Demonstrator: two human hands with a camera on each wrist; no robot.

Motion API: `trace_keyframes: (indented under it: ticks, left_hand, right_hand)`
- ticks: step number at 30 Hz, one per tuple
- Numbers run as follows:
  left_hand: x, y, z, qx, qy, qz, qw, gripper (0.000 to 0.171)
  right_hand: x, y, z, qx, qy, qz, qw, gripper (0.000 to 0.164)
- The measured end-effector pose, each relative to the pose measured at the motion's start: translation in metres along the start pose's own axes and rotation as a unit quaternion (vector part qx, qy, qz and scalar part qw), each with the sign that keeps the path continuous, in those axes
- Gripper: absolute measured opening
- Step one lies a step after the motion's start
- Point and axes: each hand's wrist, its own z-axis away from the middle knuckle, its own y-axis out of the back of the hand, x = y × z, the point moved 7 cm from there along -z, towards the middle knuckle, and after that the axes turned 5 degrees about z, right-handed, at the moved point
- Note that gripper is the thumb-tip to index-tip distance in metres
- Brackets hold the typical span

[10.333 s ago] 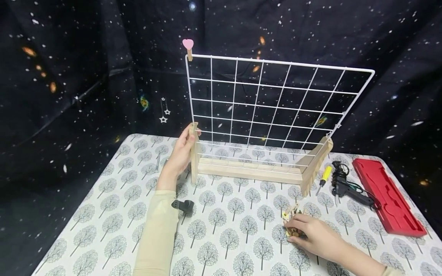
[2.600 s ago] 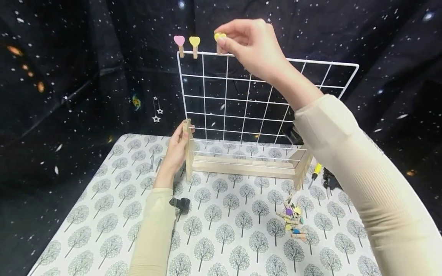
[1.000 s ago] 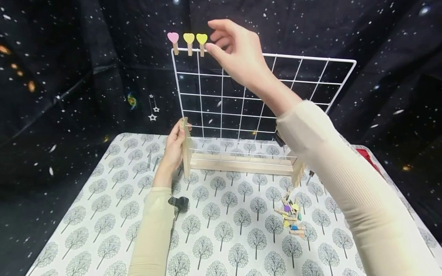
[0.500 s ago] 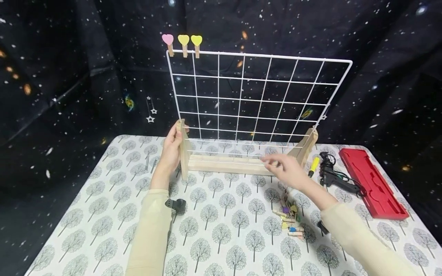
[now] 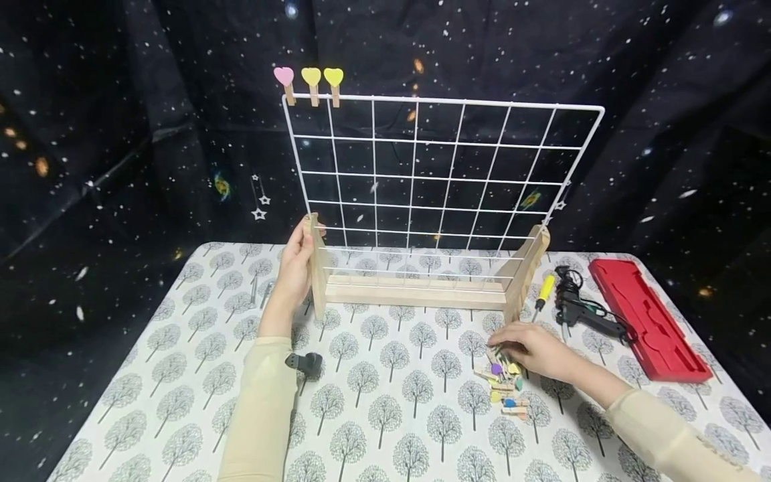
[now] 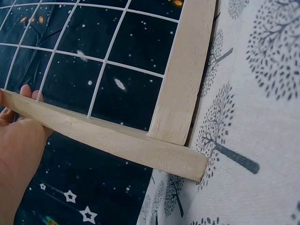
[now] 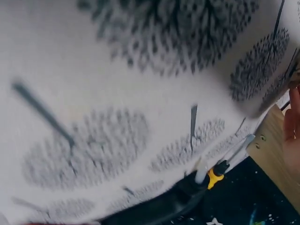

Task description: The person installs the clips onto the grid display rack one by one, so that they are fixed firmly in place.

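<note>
Dark cloth (image 5: 385, 40) with white stars and small orange swirls hangs behind the bench (image 5: 385, 435), which has a white cover full of grey trees. Looking from the head, I see a wooden stand (image 5: 415, 292) near the back of the bench, holding up a white wire grid (image 5: 412, 177). Three clips sit on the left end of its top wire: a pink heart clip (image 5: 284, 77), a pale yellow heart clip (image 5: 311, 77) and a bright yellow heart clip (image 5: 334, 77). The left hand (image 5: 295, 264) is wrapped round the stand's left leg and holds it. The right hand (image 5: 539, 351) is low down, its bent fingers over the far end of a little pile of clips (image 5: 502, 386) in front of the right leg. Its fingertips are hidden, so I cannot tell if they pinch a clip. Purple, yellow, green and blue hearts show in the pile. To the right lie a yellow screwdriver (image 5: 545, 289), a black tool (image 5: 593, 319) with a curled cord, and a red tray (image 5: 647, 321).

From the left wrist, the wooden leg runs across, with fingers round it at the left edge and white wires just beside it.

From the right wrist, things look blurry: mostly tree cover, the black tool along the bottom, and a few fingers at the right edge.
</note>
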Motion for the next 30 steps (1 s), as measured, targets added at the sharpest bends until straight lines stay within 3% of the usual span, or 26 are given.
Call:
trace_keyframes:
  ticks: [11,16,22,26,30]
  left_hand:
    - [0.000,0.003,0.001,0.006,-0.002,-0.019,0.9998,0.051]
    - [-0.002,0.002,0.001,0.001,0.000,-0.015,0.9999,0.051]
    - [-0.006,0.003,0.004,-0.001,0.007,-0.025,0.9997,0.052]
    - [-0.004,0.003,0.003,-0.003,-0.004,-0.025,0.9997,0.049]
    - [-0.001,0.002,0.000,-0.007,-0.011,-0.020,0.9997,0.049]
  right_hand:
    - [-0.017,0.005,-0.008,-0.004,0.095,0.063,0.993,0.024]
    - [-0.019,0.006,-0.009,-0.010,0.076,0.056,0.995,0.019]
    - [-0.021,0.015,-0.021,-0.027,0.020,0.020,0.999,0.017]
    - [-0.027,0.034,-0.041,0.008,-0.017,-0.006,1.000,0.020]
    - [-0.040,0.055,-0.066,0.056,-0.028,-0.042,0.997,0.023]
